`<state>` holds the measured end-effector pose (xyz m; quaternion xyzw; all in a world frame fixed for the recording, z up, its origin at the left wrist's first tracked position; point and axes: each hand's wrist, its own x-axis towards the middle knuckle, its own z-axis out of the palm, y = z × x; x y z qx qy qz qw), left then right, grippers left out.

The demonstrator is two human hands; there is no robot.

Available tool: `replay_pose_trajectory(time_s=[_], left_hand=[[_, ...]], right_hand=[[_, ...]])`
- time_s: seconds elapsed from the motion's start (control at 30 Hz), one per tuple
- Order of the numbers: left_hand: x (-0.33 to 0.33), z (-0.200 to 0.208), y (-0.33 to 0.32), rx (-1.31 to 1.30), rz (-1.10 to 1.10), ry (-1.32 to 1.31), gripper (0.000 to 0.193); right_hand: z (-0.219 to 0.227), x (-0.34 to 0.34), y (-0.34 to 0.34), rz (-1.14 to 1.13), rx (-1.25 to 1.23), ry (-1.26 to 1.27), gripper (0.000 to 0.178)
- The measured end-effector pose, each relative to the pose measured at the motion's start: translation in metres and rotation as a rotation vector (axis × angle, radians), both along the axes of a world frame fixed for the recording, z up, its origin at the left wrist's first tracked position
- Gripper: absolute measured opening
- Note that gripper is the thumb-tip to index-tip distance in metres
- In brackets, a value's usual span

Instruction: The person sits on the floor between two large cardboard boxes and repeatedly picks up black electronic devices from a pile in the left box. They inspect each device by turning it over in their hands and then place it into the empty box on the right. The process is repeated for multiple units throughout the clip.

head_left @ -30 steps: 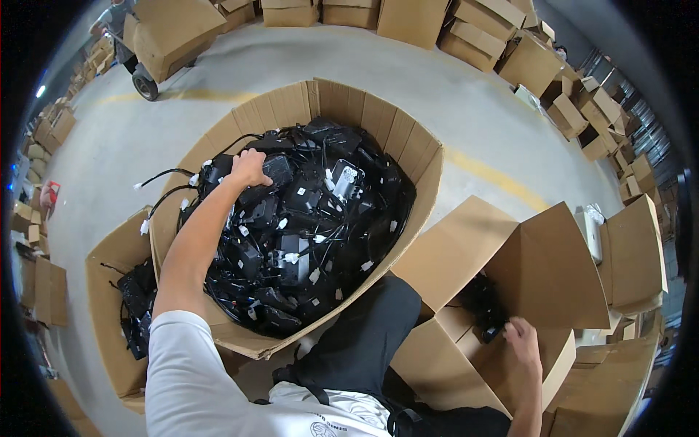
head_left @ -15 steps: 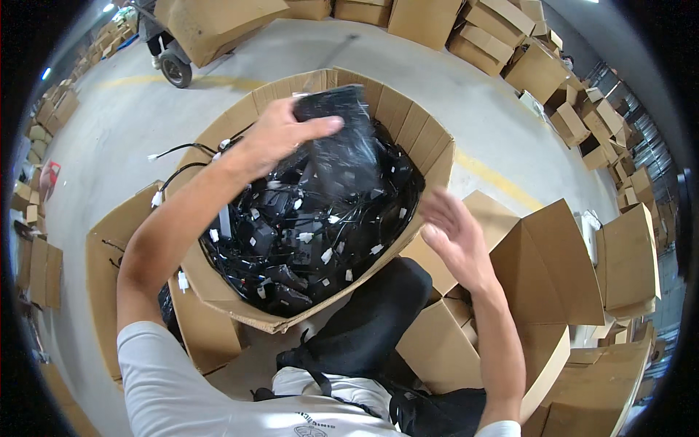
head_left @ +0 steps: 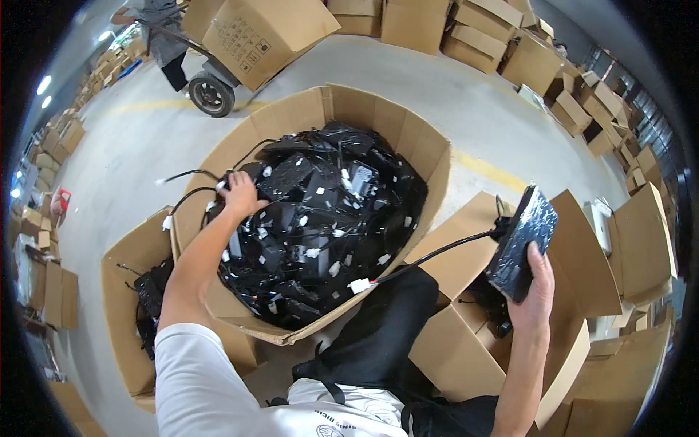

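My right hand (head_left: 535, 295) grips a flat black plastic-wrapped module (head_left: 523, 244) by its edge, tilted up above the open flaps of the right carton (head_left: 466, 342). From it a black cable runs left to a white connector (head_left: 360, 285) near my knee. My left hand (head_left: 242, 195) rests at the left side of the pile of black wrapped modules (head_left: 313, 211), thumb apart from the fingers, by black cables with white plugs. That pile fills a large open cardboard box (head_left: 408, 124) in front of me. The fingertips of my left hand are partly lost among the cables.
At the left, a smaller carton (head_left: 131, 291) holds more black parts. Inside the right carton lie dark items, partly hidden. A person (head_left: 164, 44) with a wheeled hand truck (head_left: 211, 93) carries a big carton (head_left: 251, 44) at the back left. Cartons (head_left: 502, 36) stand stacked farther back.
My left hand has gone from a black wrapped piece above the pile to the pile's left side. My right hand, empty before, now holds a wrapped module over the right carton. The hand truck moved right.
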<state>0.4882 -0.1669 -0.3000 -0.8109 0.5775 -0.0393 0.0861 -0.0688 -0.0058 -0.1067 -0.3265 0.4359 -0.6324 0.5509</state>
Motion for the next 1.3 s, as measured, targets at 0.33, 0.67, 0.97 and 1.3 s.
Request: replay_pose_trajectory(time_s=[0.33,0.67,0.97,1.3], left_hand=[[-0.095,0.147,0.031,-0.485,-0.251,0.782,0.038],[-0.344,0.208,0.164,-0.679,-1.298,0.934,0.078],[-0.386,0.239,0.165,0.117,-1.012,1.548,0.041],[-0.341,0.084,0.267,0.644,-0.489,1.352,0.042]], right_hand=[[-0.011,0.015,0.009,0.022,-0.009,0.117,0.034],[0.018,0.085,0.047,-0.198,-0.37,0.225,0.061],[-0.007,-0.037,0.121,-0.441,-0.306,0.47,0.047],[-0.221,0.075,0.202,-0.198,0.384,-0.11,0.031]])
